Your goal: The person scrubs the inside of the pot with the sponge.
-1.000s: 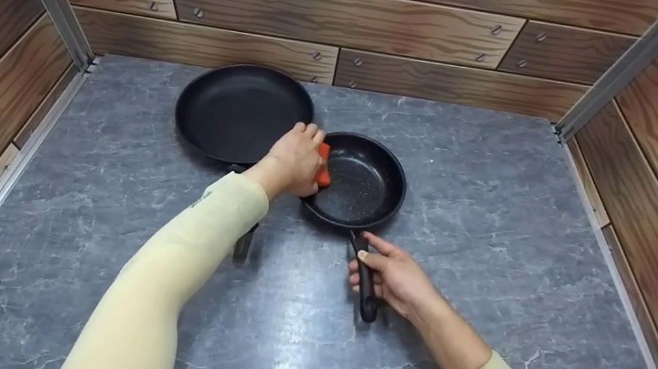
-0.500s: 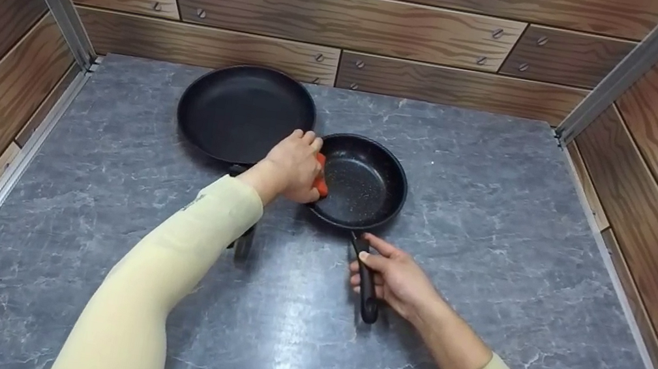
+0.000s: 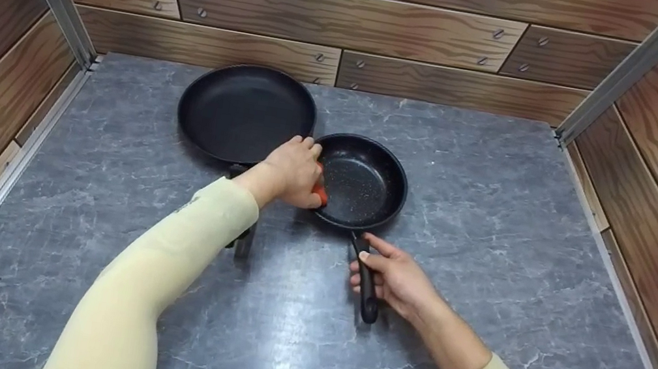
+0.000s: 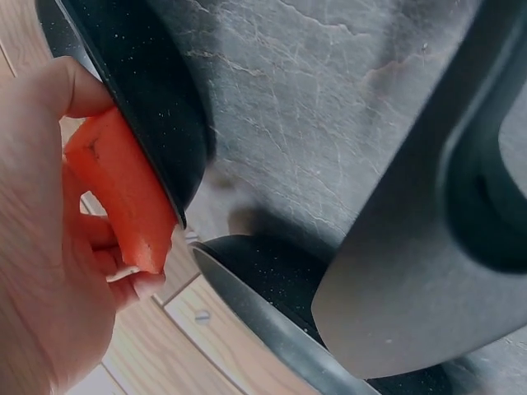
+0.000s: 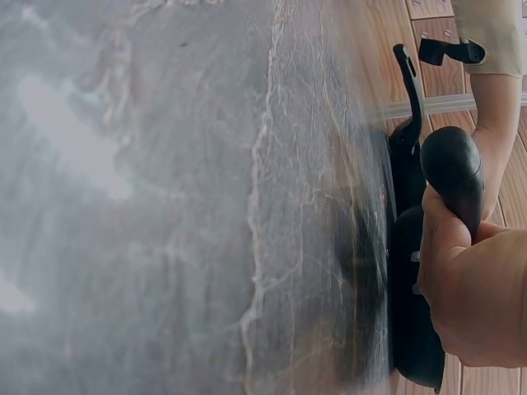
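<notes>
My left hand (image 3: 291, 171) grips an orange-red sponge (image 4: 123, 189) against the left rim of a small black frying pan (image 3: 362, 184) with a speckled inside. In the left wrist view the thumb and fingers curl around the sponge, which lies along the rim. Most of the sponge is hidden behind the hand in the head view. My right hand (image 3: 397, 278) holds the small pan's black handle (image 3: 368, 296), thumb on top and fingers beneath; the handle's end shows in the right wrist view above that hand (image 5: 486, 288).
A larger black frying pan (image 3: 245, 112) stands just left of the small one, its handle (image 4: 412, 271) partly under my left forearm. The grey marbled tabletop (image 3: 497, 204) is enclosed by wood-patterned walls (image 3: 342, 18) at the back and sides.
My left hand has slid a little toward me along the small pan's left rim with the sponge. The right hand and both pans stay in place.
</notes>
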{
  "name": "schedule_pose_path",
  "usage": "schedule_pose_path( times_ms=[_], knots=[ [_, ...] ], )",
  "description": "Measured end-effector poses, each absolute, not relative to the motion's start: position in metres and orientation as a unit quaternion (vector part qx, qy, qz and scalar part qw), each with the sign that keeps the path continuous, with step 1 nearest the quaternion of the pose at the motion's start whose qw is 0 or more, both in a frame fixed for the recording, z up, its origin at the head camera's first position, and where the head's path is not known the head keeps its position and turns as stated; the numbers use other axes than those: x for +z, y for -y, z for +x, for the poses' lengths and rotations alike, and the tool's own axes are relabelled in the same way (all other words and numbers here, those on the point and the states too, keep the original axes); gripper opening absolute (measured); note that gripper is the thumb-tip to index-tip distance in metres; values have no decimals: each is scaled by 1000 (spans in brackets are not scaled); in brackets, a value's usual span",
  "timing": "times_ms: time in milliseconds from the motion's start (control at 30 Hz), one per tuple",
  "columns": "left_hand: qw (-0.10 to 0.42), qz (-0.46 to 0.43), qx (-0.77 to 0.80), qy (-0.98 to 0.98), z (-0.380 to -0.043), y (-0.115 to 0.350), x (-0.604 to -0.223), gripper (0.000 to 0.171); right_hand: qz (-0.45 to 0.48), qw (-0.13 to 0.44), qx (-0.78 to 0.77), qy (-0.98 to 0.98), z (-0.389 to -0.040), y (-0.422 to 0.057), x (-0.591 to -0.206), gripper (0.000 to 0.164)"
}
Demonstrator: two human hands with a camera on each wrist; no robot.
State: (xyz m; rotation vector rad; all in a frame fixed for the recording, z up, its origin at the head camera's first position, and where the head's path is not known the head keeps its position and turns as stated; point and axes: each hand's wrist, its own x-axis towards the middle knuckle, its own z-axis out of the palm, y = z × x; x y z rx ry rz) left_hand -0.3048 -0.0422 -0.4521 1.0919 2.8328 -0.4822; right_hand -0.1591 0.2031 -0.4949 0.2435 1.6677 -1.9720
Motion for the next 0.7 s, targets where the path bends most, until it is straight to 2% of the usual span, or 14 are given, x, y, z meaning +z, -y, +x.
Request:
schedule_pose_path(
  times_ms=[300,700],
  knots=[
    [53,358,-131,-923,-299,42,-449,63,92,269,-732,-620,-159,-203,-495,67],
    [65,375,-88,-921,-291,41,-450,49,91,271,-730,-621,-159,-204,-495,68]
  ],
)
